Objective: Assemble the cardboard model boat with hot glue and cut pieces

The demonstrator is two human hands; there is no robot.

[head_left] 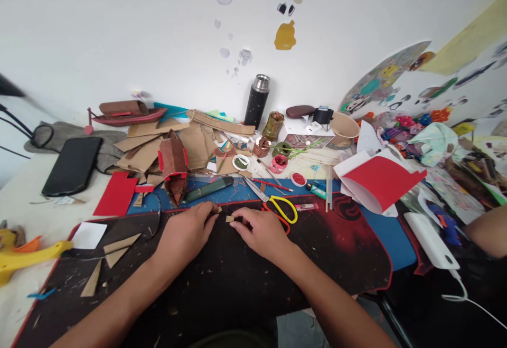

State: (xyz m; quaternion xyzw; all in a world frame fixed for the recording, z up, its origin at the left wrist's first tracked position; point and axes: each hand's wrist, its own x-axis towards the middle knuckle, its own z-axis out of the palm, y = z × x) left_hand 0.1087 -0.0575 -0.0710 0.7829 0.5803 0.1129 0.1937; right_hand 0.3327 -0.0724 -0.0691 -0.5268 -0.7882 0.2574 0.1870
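Observation:
Over the dark mat [222, 279], my left hand [188, 232] pinches a tiny piece of cardboard [219, 210] between thumb and fingers. Close on its right, my right hand [259, 230] grips another small cardboard piece [229, 219] at its fingertips. The two pieces are apart. Yellow-and-orange scissors [283, 209] lie just beyond my right hand. Behind my left hand stands a brown model boat [173, 166] with red trim, beside a dark green cutter [208, 189].
Cardboard scraps [142, 152] pile up at the back left, near a black phone [73, 166]. Paint pots [279, 163] and a black flask [257, 101] stand behind the mat. Red paper [380, 181] and a white power strip [431, 241] lie right. Another person's arm [489, 232] shows at the right edge.

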